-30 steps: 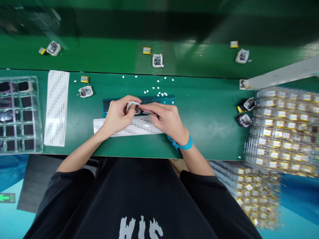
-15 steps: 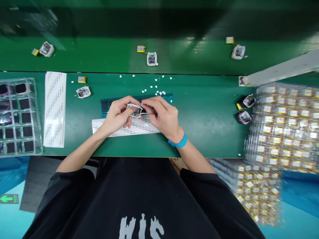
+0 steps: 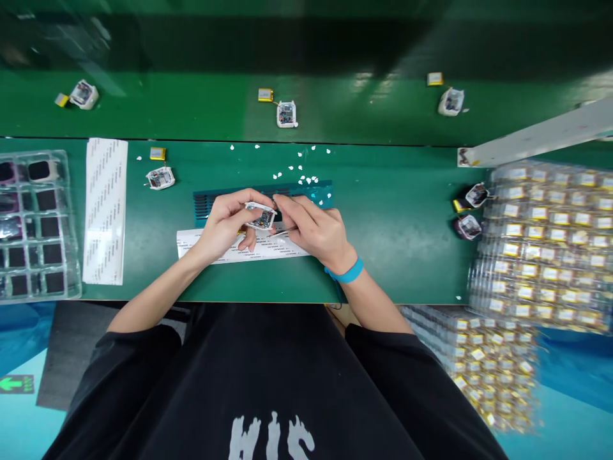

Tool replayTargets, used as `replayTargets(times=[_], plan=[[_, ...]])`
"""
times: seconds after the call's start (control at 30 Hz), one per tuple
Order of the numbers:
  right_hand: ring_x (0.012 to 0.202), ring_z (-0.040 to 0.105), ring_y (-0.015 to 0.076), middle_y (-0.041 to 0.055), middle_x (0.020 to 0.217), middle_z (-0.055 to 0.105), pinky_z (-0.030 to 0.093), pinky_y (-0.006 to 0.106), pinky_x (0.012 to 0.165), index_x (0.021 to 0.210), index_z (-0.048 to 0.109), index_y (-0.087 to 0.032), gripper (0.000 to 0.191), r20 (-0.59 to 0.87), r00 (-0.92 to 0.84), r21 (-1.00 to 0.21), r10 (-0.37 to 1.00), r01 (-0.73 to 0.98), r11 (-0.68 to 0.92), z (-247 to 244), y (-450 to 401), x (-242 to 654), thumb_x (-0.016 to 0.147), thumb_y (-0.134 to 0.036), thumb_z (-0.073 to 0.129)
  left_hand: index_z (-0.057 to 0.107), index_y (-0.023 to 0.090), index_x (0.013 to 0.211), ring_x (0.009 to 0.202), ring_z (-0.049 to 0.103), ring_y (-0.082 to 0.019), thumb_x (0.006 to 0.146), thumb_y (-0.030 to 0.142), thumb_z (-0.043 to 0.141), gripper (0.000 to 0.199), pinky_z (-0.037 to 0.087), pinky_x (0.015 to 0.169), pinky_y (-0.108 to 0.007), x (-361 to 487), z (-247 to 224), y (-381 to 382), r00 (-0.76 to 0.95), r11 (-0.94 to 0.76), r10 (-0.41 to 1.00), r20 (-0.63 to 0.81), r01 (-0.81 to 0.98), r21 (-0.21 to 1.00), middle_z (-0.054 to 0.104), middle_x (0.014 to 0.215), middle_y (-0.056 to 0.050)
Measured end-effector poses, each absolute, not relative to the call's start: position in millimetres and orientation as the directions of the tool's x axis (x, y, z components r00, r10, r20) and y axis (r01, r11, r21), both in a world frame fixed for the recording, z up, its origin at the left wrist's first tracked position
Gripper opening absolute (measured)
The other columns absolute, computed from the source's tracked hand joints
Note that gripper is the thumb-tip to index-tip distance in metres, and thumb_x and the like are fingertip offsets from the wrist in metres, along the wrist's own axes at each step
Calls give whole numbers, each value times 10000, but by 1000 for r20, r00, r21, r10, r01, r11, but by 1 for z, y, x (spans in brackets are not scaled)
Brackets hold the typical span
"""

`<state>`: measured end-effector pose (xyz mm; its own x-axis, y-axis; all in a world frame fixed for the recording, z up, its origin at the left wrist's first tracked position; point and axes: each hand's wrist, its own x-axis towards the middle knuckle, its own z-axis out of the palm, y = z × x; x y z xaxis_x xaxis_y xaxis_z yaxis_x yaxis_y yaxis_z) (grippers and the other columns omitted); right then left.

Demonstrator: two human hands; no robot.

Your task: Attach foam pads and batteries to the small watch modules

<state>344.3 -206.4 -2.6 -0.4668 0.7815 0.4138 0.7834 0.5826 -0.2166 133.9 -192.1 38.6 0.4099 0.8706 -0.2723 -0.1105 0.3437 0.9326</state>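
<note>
My left hand [image 3: 230, 220] is closed around a small white watch case [image 3: 261, 217] whose open side shows a circuit board. A bit of yellow, perhaps its battery, shows under the left fingers. Close against the case's right edge is my right hand [image 3: 309, 223], thumb and index finger pinched together near its upper corner. A thin metal tool [image 3: 283, 231], like tweezers, sticks out of the right hand's curled fingers. Below the hands lie a white printed backing strip [image 3: 268, 250] and a dark teal slotted strip [image 3: 204, 203].
Small white stickers [image 3: 301, 168] dot the green bench. An open case [image 3: 160, 178] with a battery [image 3: 158, 153] lies left, near a white sheet [image 3: 105, 211] and a clear tray [image 3: 41, 223]. Stacked battery trays [image 3: 541, 243] stand right. More cases [image 3: 286, 114] sit on the far strip.
The cases and batteries on the far strip have shifted slightly left. My right hand has turned a little, and its metal tool now points down-left, below the case.
</note>
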Motion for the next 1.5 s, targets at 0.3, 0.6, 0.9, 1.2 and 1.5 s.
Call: replayTargets(times=[0.3, 0.6, 0.9, 1.2, 1.5], plan=[[1188, 778, 212, 72, 1490, 711, 647, 243, 668, 1518, 609, -263, 465, 396, -341, -326, 853, 816, 477, 8, -196, 345, 1097, -162, 439, 579, 193, 1116, 300, 508, -88, 905, 228, 603, 215, 502, 378, -248, 136, 37, -192, 398, 324, 879, -264, -90, 942, 706, 651, 51], [914, 831, 153, 25, 1182, 849, 608, 238, 593, 1304, 758, -230, 445, 491, -521, -195, 698, 716, 671, -4, -200, 353, 1055, -49, 437, 538, 233, 1038, 304, 541, -116, 948, 220, 612, 117, 457, 368, -231, 136, 28, -193, 371, 195, 914, -166, -42, 980, 494, 489, 134], [846, 836, 182, 94, 1223, 836, 612, 260, 591, 1307, 743, -156, 399, 450, -536, -147, 714, 745, 651, 1, -211, 341, 1046, -54, 459, 526, 236, 1064, 389, 584, -99, 1003, 213, 564, 76, 409, 400, -199, 141, 17, -204, 311, -77, 950, 14, 191, 978, 568, 560, 105], [832, 801, 176, 102, 1135, 852, 600, 283, 674, 1270, 760, -163, 330, 350, -357, -625, 866, 600, 500, 14, -212, 332, 1097, -265, 498, 548, 226, 985, 423, 530, -81, 995, 308, 625, 113, 398, 441, -214, 144, 17, -205, 222, -138, 971, 88, 222, 965, 619, 634, 68], [517, 369, 82, -73, 599, 560, 312, 270, 507, 864, 703, -217, 480, 63, -242, -959, 968, 253, 126, 16, -197, 332, 922, -693, 724, 534, 214, 1110, 448, 569, -79, 935, 216, 615, 193, 412, 478, -195, 137, 23, -199, 426, -273, 898, 108, 348, 897, 662, 658, 87]])
